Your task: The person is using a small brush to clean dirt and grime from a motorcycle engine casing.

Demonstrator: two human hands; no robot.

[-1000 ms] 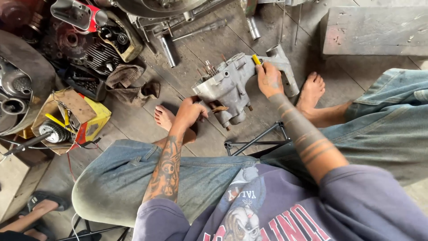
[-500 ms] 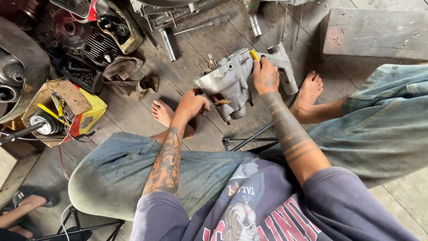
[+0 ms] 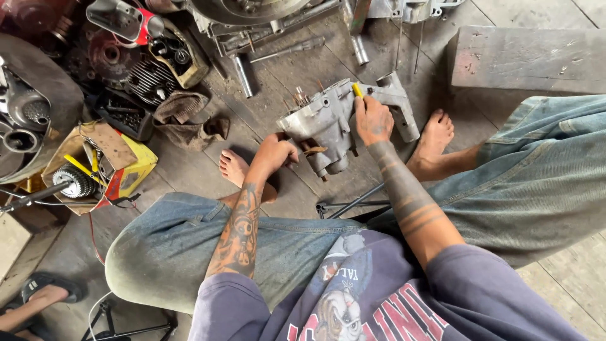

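Grey metal engine casing (image 3: 338, 123) resting on the wooden plank floor (image 3: 189, 170) between two bare feet, tilted, lower end toward the seated body. Right hand (image 3: 374, 120) clenched around a yellow-handled tool (image 3: 358, 90), pressed on the casing's upper edge; only the handle tip visible above the fist. Left hand (image 3: 275, 151) curled against the casing's lower left side, grip closed on that edge, fingers partly hidden. Left foot (image 3: 235, 168) just beside the left hand, right foot (image 3: 435, 136) just beside the casing's right arm. Open floor ahead of the casing narrow: metal tubes (image 3: 243, 74) and loose rods near its top edge, a brown rag (image 3: 186, 117) to the left, a wooden block (image 3: 530, 60) well apart at upper right. Bare planks between rag and left foot, little more. Farther left, a torn yellow box (image 3: 129, 170) with a toothed gear (image 3: 72, 182), and finned engine parts (image 3: 148, 79) crowded along the upper left edge. Black stool frame (image 3: 353, 203) under the knees. Compared with half a second ago: both hands in the same holds, casing in the same place; view shifted slightly, nothing else moved.
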